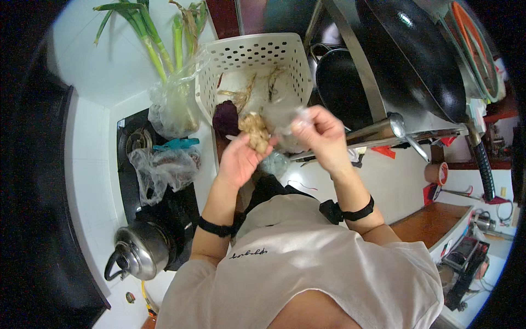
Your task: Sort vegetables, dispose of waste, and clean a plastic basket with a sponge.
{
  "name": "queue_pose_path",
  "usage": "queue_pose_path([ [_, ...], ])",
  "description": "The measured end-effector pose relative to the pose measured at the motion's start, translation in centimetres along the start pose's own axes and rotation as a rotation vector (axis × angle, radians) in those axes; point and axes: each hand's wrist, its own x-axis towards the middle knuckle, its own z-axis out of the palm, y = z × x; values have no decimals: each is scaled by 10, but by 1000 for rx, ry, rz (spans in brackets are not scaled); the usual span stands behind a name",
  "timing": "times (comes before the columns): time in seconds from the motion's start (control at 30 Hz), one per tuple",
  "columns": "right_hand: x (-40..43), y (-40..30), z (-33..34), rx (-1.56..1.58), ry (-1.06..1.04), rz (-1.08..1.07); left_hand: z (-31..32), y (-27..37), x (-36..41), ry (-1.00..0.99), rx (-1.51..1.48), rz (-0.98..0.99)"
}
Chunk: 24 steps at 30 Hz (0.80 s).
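In my left hand (240, 161) lies a knobbly piece of ginger root (254, 130), held between the thumb and fingers. My right hand (322, 133) pinches a clear plastic bag (283, 119), which is blurred and hangs between the two hands. Just beyond them stands a white perforated plastic basket (257, 41). Dry stalks or roots (242, 96) and a thin red piece, possibly a dried chili, lie inside it. Beside the ginger, at the basket's near left corner, is a dark purple item (225, 118) whose kind I cannot tell.
Scallions (154, 47) stand in a plastic bag on the left. Below them, bagged goods (174, 168) and a steel kettle (141, 251) sit on the gas stove (127, 181). At right, a metal rack (361, 61) holds a large black wok (415, 53) and pans.
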Motion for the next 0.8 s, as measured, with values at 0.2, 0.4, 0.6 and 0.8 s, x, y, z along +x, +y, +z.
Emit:
queue_pose_path([
  [0.2,-51,10,-9,9,-408,183,5,-74,-54,-22,-177,-37],
  [0.4,-91,37,-33,15,-605,220,5,-117,-89,81,-177,60],
  [0.6,-100,22,-40,134,-456,420,9,-131,-127,185,-208,180],
  [0.8,-108,17,-35,196,-399,332,9,-118,-146,141,-51,197],
])
